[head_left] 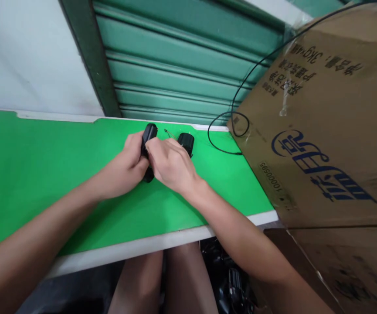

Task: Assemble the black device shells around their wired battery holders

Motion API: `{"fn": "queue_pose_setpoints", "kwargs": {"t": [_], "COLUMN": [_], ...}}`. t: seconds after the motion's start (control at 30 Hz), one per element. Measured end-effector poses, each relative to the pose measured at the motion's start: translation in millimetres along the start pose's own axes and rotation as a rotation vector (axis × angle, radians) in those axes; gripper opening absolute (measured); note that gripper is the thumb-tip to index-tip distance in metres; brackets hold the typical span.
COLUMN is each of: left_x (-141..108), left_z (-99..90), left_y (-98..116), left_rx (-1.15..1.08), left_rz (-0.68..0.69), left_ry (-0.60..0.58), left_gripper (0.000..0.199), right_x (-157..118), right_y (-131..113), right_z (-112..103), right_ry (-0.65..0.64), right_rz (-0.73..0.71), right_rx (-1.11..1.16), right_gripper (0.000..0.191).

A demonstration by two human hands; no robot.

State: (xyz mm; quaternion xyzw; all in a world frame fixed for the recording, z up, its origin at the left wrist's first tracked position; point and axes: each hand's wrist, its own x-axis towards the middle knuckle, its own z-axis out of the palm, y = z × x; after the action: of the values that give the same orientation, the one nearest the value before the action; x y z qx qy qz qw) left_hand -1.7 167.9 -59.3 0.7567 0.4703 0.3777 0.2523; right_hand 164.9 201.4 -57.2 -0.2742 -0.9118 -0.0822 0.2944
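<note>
My left hand point(130, 165) is wrapped around a black elongated plastic piece point(149, 132), held tilted above the green tabletop point(110, 222). Against that piece, my right hand point(171, 163) presses with its fingers curled in. Whether a small part sits between those fingers is hidden. Just beyond the right hand lies a second black ribbed plastic piece point(186, 140), its near side partly covered by the hand. A thin wire point(168, 132) shows on the table behind my right hand.
At the right stands a large cardboard box point(260, 131) beside the table, with another carton point(345, 261) below. A black cable point(222, 150) loops onto the table's right end. Green shutter slats point(188, 69) rise behind. Glossy black items point(234, 283) lie beneath the table.
</note>
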Motion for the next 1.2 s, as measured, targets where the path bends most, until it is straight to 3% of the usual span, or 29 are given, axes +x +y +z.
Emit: {"fn": "queue_pose_setpoints", "kwargs": {"t": [0.1, 0.2, 0.33, 0.4, 0.53, 0.6, 0.93, 1.2], "left_x": [-1, 1, 3, 4, 2, 1, -3, -5], "left_z": [0.8, -3.7, -11.5, -12.4, -8.9, -7.0, -2.4, -2.5], "left_y": [4, 10, 19, 22, 25, 25, 21, 21], "left_rx": [-0.031, -0.158, -0.464, -0.556, -0.584, -0.572, -0.431, -0.39], "left_rz": [0.022, 0.002, -0.14, -0.16, -0.085, -0.065, -0.037, 0.002], "left_ry": [0.019, -0.02, 0.016, 0.018, -0.025, -0.016, 0.051, 0.035], "left_gripper": [0.052, 0.051, 0.058, 0.061, 0.06, 0.06, 0.062, 0.058], "right_x": [-4, -5, -2, -1, -3, -4, -4, -5], "right_y": [3, 5, 7, 9, 11, 11, 7, 2], "right_z": [-1, -8, -17, -19, -18, -18, -18, -19], "right_ry": [0.097, 0.254, 0.492, 0.462, 0.185, 0.12, 0.116, 0.104], "right_rz": [-0.035, 0.029, 0.243, 0.309, 0.339, 0.34, 0.324, 0.324], "right_rx": [0.07, 0.279, 0.542, 0.634, 0.877, 0.907, 0.932, 0.912], "right_gripper": [0.023, 0.007, 0.03, 0.042, 0.061, 0.062, 0.069, 0.073]}}
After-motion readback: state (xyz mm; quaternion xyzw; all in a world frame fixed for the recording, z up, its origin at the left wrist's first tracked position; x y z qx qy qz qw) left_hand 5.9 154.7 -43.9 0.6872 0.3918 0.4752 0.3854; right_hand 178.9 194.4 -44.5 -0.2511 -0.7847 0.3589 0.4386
